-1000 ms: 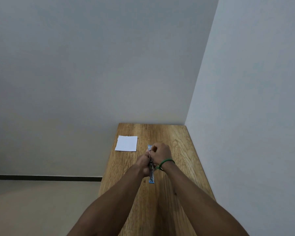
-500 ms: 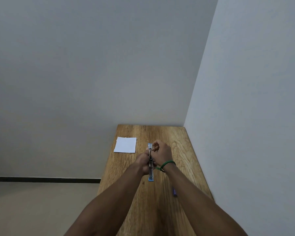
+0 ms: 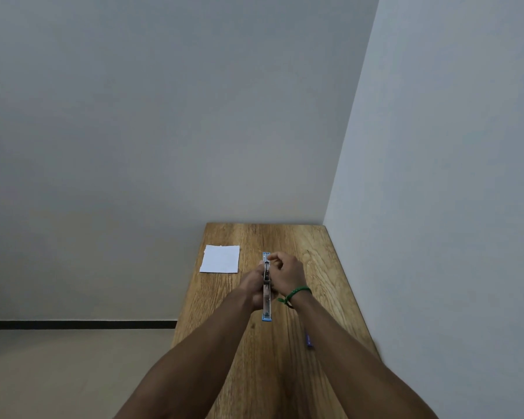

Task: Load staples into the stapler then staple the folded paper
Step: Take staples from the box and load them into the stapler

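Note:
A blue and metal stapler (image 3: 266, 300) lies opened out lengthwise over the wooden table (image 3: 315, 267), held between both hands. My left hand (image 3: 251, 285) grips its left side from below. My right hand (image 3: 285, 273), with a green wristband, has its fingers curled at the stapler's far half; the fingertips pinch at the metal channel, and I cannot tell if staples are between them. The folded white paper (image 3: 220, 259) lies flat to the left, apart from both hands.
A small purple box (image 3: 309, 340) lies on the table near the right edge, partly hidden by my right forearm. Walls close the table's far and right sides. The table's left edge drops to the floor.
Both hands and the stapler have stayed almost in place. The purple box under my right forearm has come into view.

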